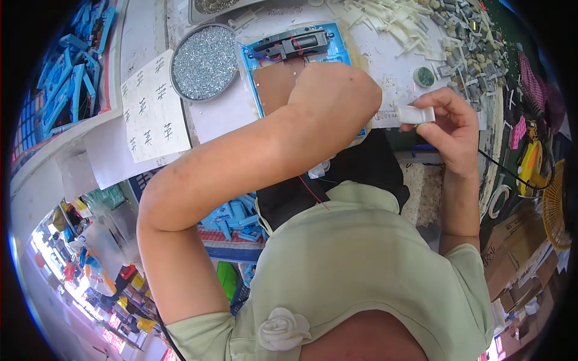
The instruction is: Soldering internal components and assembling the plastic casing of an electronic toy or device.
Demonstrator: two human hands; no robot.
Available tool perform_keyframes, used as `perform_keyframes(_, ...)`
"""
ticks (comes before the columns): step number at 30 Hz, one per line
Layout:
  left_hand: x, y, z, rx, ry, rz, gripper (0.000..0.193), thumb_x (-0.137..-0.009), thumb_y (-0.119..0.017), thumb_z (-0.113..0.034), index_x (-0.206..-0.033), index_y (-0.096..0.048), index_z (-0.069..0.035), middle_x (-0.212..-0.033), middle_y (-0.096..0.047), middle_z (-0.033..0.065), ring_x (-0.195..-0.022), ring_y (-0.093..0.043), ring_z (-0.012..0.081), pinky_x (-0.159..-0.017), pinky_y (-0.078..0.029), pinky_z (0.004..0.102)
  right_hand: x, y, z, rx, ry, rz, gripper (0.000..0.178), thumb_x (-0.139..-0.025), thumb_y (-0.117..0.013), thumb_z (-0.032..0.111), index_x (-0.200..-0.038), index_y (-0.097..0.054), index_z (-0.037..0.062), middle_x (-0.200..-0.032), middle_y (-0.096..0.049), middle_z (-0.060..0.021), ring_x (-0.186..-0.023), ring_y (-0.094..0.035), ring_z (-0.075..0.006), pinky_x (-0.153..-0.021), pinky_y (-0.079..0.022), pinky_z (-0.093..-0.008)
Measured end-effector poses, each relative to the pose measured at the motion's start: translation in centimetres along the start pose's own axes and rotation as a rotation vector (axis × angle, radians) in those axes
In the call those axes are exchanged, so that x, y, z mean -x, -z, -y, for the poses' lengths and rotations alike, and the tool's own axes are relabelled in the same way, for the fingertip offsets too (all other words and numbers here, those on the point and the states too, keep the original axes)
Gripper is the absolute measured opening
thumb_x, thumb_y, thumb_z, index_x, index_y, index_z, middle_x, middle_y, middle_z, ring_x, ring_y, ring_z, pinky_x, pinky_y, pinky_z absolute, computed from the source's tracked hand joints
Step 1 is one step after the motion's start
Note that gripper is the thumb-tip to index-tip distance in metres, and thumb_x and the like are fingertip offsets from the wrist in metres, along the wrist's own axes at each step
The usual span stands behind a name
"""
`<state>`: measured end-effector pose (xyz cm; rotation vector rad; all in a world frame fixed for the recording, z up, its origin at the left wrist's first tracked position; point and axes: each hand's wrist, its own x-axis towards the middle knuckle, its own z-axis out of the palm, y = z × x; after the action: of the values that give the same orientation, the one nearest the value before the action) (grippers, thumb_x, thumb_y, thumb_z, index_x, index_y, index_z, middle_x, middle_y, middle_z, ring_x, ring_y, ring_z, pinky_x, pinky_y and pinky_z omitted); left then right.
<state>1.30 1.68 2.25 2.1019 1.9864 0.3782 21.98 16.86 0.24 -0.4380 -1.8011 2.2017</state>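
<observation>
My right hand [448, 123] pinches a small white plastic part [415, 115] between thumb and fingers, beyond the table's near edge. A thin coil spring [385, 114] sticks out from the left end of that part. My left forearm reaches across the front, and my left hand [338, 90] is bent over a blue plastic casing [338, 53]; its fingers are hidden from view. Inside the casing lie a brown board [276, 84] and a long black mechanism [295, 44] with red and dark wires. My left hand and forearm cover the casing's lower right part.
Left of the casing stand a round tray of small metal pieces [203, 45] and a handwritten paper sheet [153, 117]. White plastic parts [394, 27] and grey parts [472, 63] are heaped far right, near a small green round container [424, 76]. Blue parts [78, 81] fill the far left.
</observation>
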Motion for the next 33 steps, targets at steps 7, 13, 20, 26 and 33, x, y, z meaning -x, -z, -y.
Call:
perform_keyframes(7,2.1,-0.4,1.6,0.213,0.196,-0.186,0.005,-0.084,-0.071,-0.012,-0.085,-0.071,-0.007,-0.071,-0.068,0.0101,-0.068,-0.070,0.0301,-0.061,-0.055,0.0417,-1.4,1.4,-1.1,-0.001,-0.023,-0.055,0.038,-0.089,-0.076,0.014,-0.119,-0.060,-0.0037,-0.101,-0.073,-0.0162,-0.086,-0.072,-0.0223,-0.081,-0.058,-0.0349)
perform_keyframes(13,2.1,-0.8,1.7,0.138,0.204,-0.252,0.009,-0.086,-0.074,-0.018,-0.086,-0.073,-0.009,-0.074,-0.070,0.0097,-0.071,-0.069,0.0310,-0.063,-0.055,0.0415,-2.3,1.1,-1.0,-0.047,0.013,0.013,0.031,-0.091,-0.070,0.002,-0.120,-0.062,-0.0049,-0.104,-0.074,-0.0189,-0.090,-0.073,-0.0207,-0.083,-0.058,-0.0319)
perform_keyframes(20,1.9,-0.3,0.2,0.009,0.166,-0.027,0.012,-0.083,-0.075,-0.018,-0.079,-0.071,-0.007,-0.070,-0.067,0.0111,-0.070,-0.069,0.0315,-0.064,-0.054,0.0439,-1.8,1.2,-0.2,-0.007,0.006,-0.037,0.033,-0.090,-0.073,0.007,-0.119,-0.062,-0.0042,-0.103,-0.074,-0.0183,-0.088,-0.072,-0.0209,-0.081,-0.058,-0.0327)
perform_keyframes(26,1.2,-0.8,0.1,-0.003,0.170,-0.086,0.011,-0.084,-0.073,-0.015,-0.080,-0.069,-0.006,-0.070,-0.067,0.0123,-0.068,-0.069,0.0318,-0.063,-0.054,0.0444,-1.4,1.7,-0.3,0.030,-0.012,-0.085,0.038,-0.088,-0.076,0.014,-0.118,-0.061,-0.0038,-0.100,-0.073,-0.0173,-0.085,-0.071,-0.0220,-0.079,-0.058,-0.0343)
perform_keyframes(33,2.0,0.2,1.5,0.296,0.268,-0.200,0.012,-0.088,-0.075,-0.013,-0.088,-0.069,-0.002,-0.076,-0.072,0.0106,-0.063,-0.068,0.0244,-0.056,-0.052,0.0360,-1.6,0.9,-0.8,0.025,0.000,-0.066,0.033,-0.089,-0.073,0.005,-0.119,-0.063,-0.0043,-0.105,-0.073,-0.0147,-0.087,-0.070,-0.0172,-0.080,-0.057,-0.0306)
